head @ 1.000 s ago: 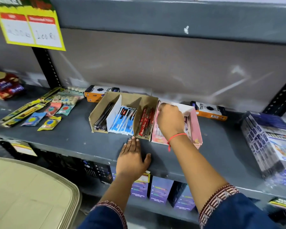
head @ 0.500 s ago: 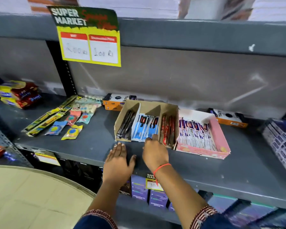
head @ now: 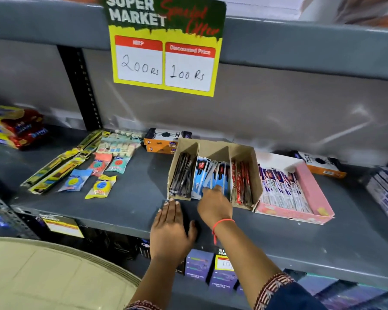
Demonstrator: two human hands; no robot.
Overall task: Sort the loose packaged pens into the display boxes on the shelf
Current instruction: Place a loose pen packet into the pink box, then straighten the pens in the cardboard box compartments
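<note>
Fingers of the right hand (head: 214, 205) reach into the middle compartment of the brown cardboard box (head: 244, 153), their tips on the blue pen packets (head: 211, 175); from behind I cannot tell whether they grip any packet. The left hand (head: 169, 229) lies flat and spread on the grey shelf (head: 132, 198), its fingertips at the box's front left corner, holding nothing. Black packets (head: 182, 175) fill the left compartment and red packets (head: 241, 182) the right. Just beside stands a pink box (head: 309, 189) with white and purple packets (head: 278, 186), whose print is too blurred to read. The yellow price sign (head: 165, 50) is cut off at the top.
</note>
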